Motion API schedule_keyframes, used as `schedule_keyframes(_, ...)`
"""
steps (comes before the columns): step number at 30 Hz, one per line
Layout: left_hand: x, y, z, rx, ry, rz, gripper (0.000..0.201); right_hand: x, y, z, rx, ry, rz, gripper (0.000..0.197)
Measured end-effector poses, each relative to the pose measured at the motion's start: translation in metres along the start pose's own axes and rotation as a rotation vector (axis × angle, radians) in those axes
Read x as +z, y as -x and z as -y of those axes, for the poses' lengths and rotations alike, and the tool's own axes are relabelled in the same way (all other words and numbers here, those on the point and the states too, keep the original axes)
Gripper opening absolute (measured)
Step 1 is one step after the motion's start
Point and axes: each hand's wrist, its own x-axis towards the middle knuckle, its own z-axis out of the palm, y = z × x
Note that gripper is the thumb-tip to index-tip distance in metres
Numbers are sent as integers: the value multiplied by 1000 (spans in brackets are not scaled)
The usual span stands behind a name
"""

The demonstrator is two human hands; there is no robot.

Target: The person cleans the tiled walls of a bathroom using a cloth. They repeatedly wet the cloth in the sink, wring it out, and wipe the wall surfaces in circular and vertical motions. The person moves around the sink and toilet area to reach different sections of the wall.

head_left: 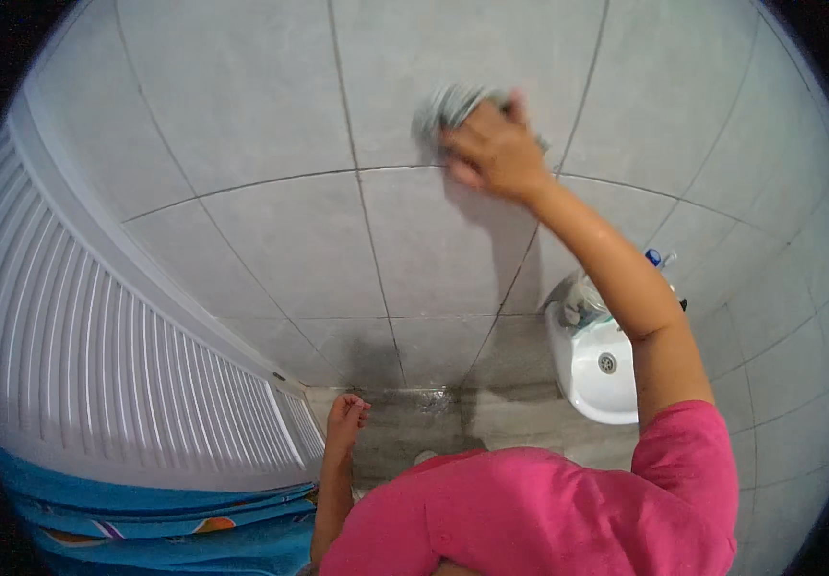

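Note:
A grey-and-white striped cloth [448, 110] lies against the pale tiled wall [453, 230]. My right hand [499, 144] presses it there, just above a grout line, with the arm stretched up and forward. Hand and cloth are somewhat smeared by motion. Low on the left, beside the white ribbed door, hangs my left hand [347, 415]. Its fingers are curled in loosely, and nothing shows in them.
A small white washbasin [599, 379] juts out at the right, partly behind my right arm. A clear bag [582, 302] and a blue-capped item [653, 257] stand at its back. The ribbed door [136, 355] and a blue patterned towel [175, 523] line the left side.

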Motion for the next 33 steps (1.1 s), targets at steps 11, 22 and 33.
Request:
schedule_keyframes(11, 49, -16, -25, 40, -167, 176, 15, 85, 148, 50, 385, 60, -103, 21)
schedule_keyframes(22, 55, -7, -22, -39, -194, 229, 11, 46, 180, 10, 1002, 106, -148, 38)
schedule_keyframes(33, 46, 14, -5, -93, -105, 151, 7, 147, 235, 149, 1715, -156, -237, 58)
